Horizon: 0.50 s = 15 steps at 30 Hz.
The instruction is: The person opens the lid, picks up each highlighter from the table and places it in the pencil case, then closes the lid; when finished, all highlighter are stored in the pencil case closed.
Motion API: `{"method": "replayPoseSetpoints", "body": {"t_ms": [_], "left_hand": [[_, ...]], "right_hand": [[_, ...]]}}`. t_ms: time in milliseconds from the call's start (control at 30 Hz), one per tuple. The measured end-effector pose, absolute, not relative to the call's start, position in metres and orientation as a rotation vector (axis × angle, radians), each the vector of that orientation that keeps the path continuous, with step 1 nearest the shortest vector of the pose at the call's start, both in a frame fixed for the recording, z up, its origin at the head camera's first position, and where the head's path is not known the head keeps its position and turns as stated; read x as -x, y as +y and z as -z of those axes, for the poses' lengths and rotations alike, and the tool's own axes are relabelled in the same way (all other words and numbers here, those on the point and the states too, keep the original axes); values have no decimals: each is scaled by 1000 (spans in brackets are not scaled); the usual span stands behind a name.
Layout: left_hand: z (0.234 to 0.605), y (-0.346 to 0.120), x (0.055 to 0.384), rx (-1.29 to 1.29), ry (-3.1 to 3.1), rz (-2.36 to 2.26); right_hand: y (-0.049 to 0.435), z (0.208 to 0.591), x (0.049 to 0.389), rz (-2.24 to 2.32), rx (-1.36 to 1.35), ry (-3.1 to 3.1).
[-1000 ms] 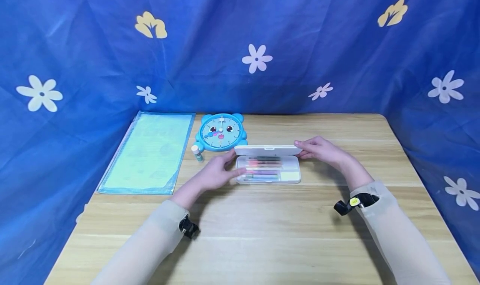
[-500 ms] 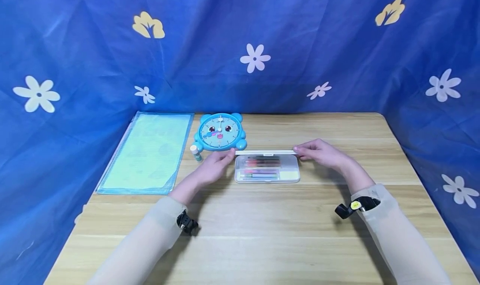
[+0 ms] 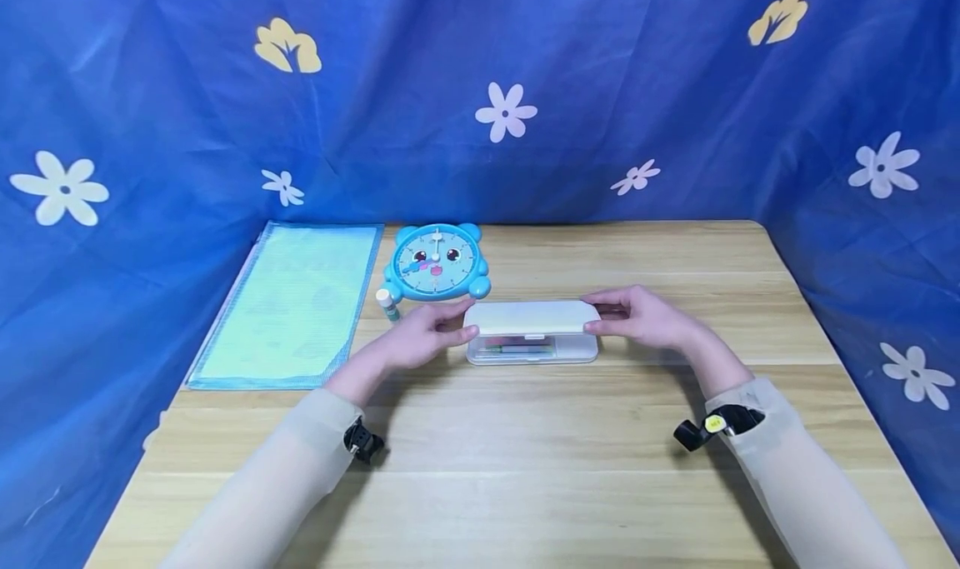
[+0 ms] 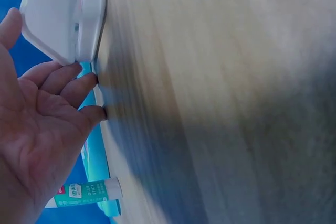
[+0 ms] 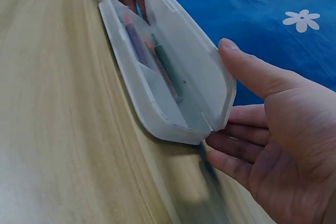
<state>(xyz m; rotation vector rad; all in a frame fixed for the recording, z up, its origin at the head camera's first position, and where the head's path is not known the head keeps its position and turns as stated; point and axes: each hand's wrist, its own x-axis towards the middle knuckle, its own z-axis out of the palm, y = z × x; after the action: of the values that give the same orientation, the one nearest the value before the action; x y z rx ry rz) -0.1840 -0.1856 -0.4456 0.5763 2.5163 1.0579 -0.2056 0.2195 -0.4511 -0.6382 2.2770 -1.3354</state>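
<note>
A white pencil case (image 3: 532,317) lies on the table in the head view, its lid tilted partway down over the base. Several pens (image 5: 167,69) sit inside, seen through the gap in the right wrist view. My left hand (image 3: 418,337) holds the lid's left end, thumb at the front edge and fingers behind. At the other end, my right hand (image 3: 651,319) grips the lid the same way. In the right wrist view its thumb is on the lid's rim and its fingers are by the hinge side.
Behind the case stands a blue toy clock (image 3: 437,261) with a face. A glue stick (image 3: 387,304) is upright beside it, close to the left hand. A light green mesh folder (image 3: 288,306) lies at the table's (image 3: 540,469) back left. Blue cloth (image 3: 405,94) hangs behind.
The lid has swung from upright forward and down, covering most of the pens. Both hands have moved with it, thumbs now on its front edge.
</note>
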Motion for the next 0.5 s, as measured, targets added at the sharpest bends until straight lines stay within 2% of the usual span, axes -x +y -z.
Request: {"method": "replayPoseSetpoints", "body": {"t_ms": [267, 500], "left_hand": [[448, -183, 181, -574, 2585, -928], [451, -180, 178, -606, 2635, -873]], "right_hand": [[219, 455, 200, 1198, 756, 2425], [216, 455, 195, 1108, 720, 2509]]}}
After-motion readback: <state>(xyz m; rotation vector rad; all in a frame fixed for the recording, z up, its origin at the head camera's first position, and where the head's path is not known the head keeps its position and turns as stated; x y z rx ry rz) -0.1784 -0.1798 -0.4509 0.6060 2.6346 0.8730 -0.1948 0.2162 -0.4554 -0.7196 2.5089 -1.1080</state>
